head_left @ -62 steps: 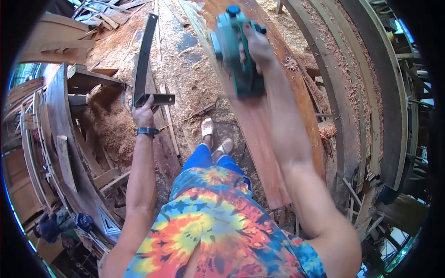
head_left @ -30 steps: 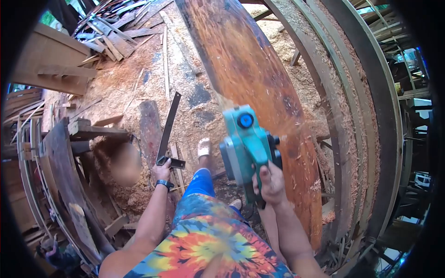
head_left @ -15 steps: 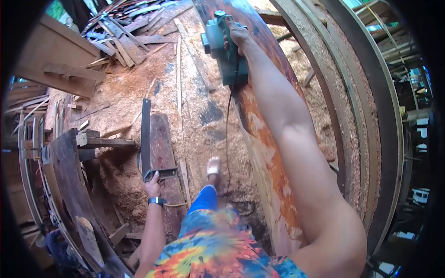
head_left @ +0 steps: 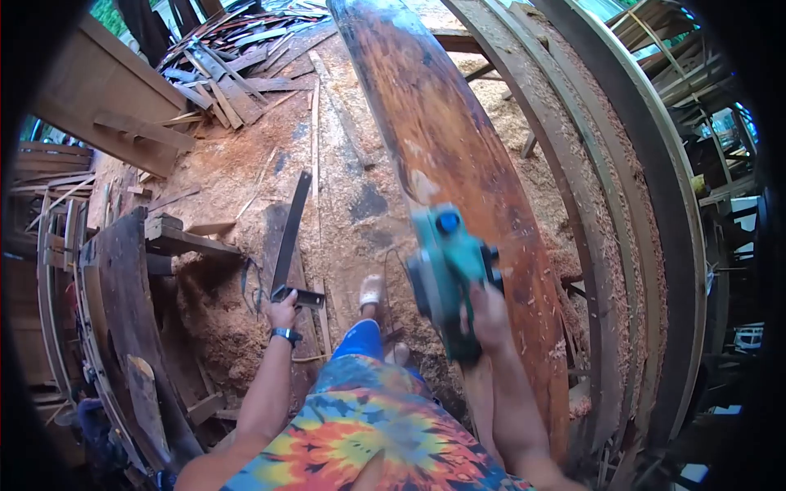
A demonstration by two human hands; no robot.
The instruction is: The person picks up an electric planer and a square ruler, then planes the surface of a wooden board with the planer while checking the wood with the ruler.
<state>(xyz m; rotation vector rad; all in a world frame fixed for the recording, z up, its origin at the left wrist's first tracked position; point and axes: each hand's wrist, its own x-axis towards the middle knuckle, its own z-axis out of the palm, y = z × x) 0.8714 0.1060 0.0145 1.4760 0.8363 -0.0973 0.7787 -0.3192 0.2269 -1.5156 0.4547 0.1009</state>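
Observation:
My right hand [head_left: 489, 319] is wrapped round the rear handle of a teal electric planer [head_left: 449, 266], slightly blurred by motion. The planer is over the left edge of a long reddish-brown plank [head_left: 458, 139]; whether its base touches the wood I cannot tell. Lower left, my left hand [head_left: 282, 313], with a watch on the wrist, grips a dark carpenter's square [head_left: 292, 233] near its corner. The square's long blade points up and away, and its short arm reaches right. Part of a cord [head_left: 387, 266] shows left of the planer.
Long beams [head_left: 565, 139] with shavings on them run along the right. A stack of dark boards [head_left: 123, 303] stands at left, and scrap wood [head_left: 237, 61] is heaped at the back. Sawdust [head_left: 344, 221] covers the ground around my feet.
My right hand has pulled the planer back along the plank towards my body, and the right arm is now bent. My left hand has shifted slightly right, tilting the square's blade rightward.

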